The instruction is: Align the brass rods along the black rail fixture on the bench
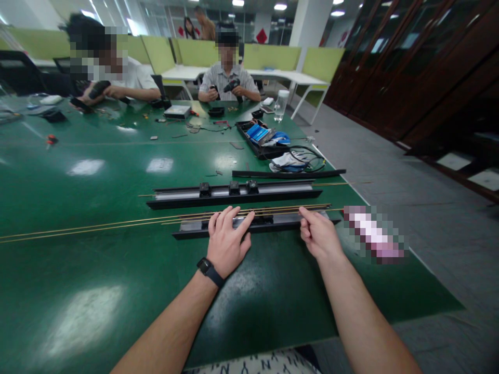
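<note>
My left hand (229, 243) lies with fingers spread over several thin gold-coloured rods (97, 227), fingertips touching them. Those rods run across a black rail (191, 235) with a grey inner face and stretch far to the left. At the rail's right end is my right hand (319, 235), its thumb and forefinger pinched on a rod and the other fingers curled. Just beyond lies a second black rail (268, 197) bearing 3 small black blocks (234, 188). Parts of the near rail are hidden beneath my hands.
Right of my hand lies a pixelated pink-and-white object (370, 231). Farther back are a black strip (288, 173), a glove with cables (292, 160), a black tray (253, 148) and a clear bottle (280, 106). Two people across the green table (117, 285) hold dark power tools.
</note>
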`<state>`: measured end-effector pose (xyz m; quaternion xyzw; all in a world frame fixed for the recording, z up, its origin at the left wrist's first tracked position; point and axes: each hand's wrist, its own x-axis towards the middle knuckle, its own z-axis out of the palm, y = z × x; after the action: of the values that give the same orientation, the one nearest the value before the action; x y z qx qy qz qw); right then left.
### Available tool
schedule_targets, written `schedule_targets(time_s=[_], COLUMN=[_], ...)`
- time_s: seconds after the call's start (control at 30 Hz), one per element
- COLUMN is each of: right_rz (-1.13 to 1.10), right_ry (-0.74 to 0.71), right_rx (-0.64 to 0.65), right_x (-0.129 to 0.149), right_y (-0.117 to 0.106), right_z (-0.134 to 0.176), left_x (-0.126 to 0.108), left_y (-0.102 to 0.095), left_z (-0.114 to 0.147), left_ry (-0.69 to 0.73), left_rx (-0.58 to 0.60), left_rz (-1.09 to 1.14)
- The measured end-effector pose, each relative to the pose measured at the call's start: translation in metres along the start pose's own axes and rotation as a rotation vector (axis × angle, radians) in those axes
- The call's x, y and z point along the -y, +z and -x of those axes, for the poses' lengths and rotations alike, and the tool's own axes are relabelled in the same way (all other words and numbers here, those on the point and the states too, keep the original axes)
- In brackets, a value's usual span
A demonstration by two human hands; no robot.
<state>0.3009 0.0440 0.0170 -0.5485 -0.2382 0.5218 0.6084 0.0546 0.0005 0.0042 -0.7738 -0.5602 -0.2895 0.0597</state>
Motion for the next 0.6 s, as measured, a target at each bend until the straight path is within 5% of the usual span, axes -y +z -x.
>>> schedule_targets(time_s=[0.6], right_rz=[0.011], right_ry=[0.009], right_rx=[0.009], right_x=[0.0018], right_y=[-0.0028], right_z=[-0.0007], left_x=[-0.0003], left_y=[-0.0001], left_z=[0.0004], left_ry=[-0.003], left_rx=[-0.003], left_rz=[-0.003])
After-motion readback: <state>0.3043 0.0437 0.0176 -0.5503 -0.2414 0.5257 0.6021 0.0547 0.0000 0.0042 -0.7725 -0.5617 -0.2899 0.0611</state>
